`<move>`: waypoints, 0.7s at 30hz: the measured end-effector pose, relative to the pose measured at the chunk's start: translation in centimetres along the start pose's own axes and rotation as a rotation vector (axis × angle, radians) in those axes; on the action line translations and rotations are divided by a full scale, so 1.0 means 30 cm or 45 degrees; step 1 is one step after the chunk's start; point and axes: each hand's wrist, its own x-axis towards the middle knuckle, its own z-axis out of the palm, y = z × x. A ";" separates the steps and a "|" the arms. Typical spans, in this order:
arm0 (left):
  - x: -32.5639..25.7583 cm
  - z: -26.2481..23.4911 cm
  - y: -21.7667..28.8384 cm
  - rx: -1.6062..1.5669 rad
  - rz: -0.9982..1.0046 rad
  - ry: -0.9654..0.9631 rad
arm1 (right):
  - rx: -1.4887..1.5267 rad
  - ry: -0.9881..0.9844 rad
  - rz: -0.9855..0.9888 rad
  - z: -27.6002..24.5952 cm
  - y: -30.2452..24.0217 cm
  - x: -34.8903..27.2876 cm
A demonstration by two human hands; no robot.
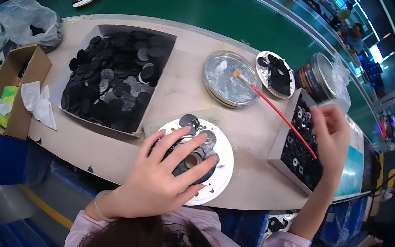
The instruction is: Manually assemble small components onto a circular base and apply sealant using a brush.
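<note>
My left hand (164, 176) lies with fingers spread over a white round plate (224, 164), its fingertips on black disc gears (208, 139) around a hollow centre post (193, 160). Nothing is gripped in it. My right hand (331, 129) is raised over a grey box of small black parts (302, 153), fingers curled together and slightly blurred; whatever is between them cannot be made out. Just beneath it passes a red stick (284, 118), apparently not held. The stick's tip, with yellowish paste, rests on a round, shallow, clear-lidded tin (231, 88).
A large box of black discs (114, 76) stands on the left, beside a cardboard box (20, 82) and white tissue (40, 105). A second white plate with black parts (276, 74) and a dark can (319, 77) are at back right. A green conveyor belt (173, 2) runs beyond the table.
</note>
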 end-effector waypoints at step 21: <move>0.026 0.005 -0.026 -0.176 0.055 0.060 | -0.197 -0.197 0.327 -0.042 0.391 0.120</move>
